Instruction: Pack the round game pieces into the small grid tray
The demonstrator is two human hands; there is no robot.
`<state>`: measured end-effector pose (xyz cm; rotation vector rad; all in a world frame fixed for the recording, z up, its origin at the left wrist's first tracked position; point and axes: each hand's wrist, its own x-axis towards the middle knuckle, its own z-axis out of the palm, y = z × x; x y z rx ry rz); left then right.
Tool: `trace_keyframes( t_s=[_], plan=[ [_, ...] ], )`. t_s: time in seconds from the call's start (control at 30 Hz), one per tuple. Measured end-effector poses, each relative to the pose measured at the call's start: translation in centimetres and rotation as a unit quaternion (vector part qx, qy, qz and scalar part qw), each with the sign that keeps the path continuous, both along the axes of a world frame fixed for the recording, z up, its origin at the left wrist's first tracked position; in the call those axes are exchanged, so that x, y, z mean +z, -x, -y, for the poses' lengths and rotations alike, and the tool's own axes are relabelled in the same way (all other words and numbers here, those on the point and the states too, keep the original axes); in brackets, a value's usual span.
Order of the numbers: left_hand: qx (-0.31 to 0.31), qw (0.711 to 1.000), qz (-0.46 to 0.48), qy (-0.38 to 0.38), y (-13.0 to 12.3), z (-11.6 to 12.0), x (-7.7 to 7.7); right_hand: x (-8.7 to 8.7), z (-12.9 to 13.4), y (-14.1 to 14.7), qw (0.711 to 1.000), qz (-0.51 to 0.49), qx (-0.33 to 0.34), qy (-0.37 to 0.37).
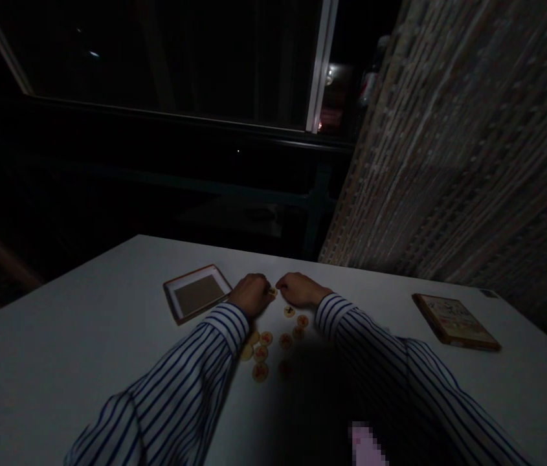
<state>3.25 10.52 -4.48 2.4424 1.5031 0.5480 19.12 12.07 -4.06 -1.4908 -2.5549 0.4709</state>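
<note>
Both hands meet over the far middle of the white table [108, 323]. My left hand [252, 294] is closed, its fingertips on a round xiangqi piece [273, 292] with a dark mark. Close to that piece on the other side, my right hand [298, 288] has its fingers curled together; whatever is in them is hidden. Just below the hands lies a piece with a black character [289, 311]. Several red-marked pieces [260, 371] are scattered between my forearms. Beside my left sleeve, plain pale pieces [246, 352] are partly covered.
Left of my left hand sits an open shallow box [179, 317] with a grey-brown bottom. A flat box lid with printed characters [457, 320] lies at the right. A beaded string curtain [428, 155] hangs behind the table's right side, beside a dark window [166, 58].
</note>
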Motion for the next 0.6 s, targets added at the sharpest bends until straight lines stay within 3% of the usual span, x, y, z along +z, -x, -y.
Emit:
trace_keyframes(
  t_s=[0.3, 0.6],
  plan=[
    [-0.012, 1.0, 0.005, -0.005, -0.2, 0.0, 0.2, 0.0, 0.2, 0.0, 0.999, -0.035, 0.004, 0.0],
    [-0.003, 0.998, 0.054, -0.022, -0.5, 0.8, 1.1, 1.7, 0.9, -1.1, 0.995, -0.098, -0.013, -0.021]
  ],
)
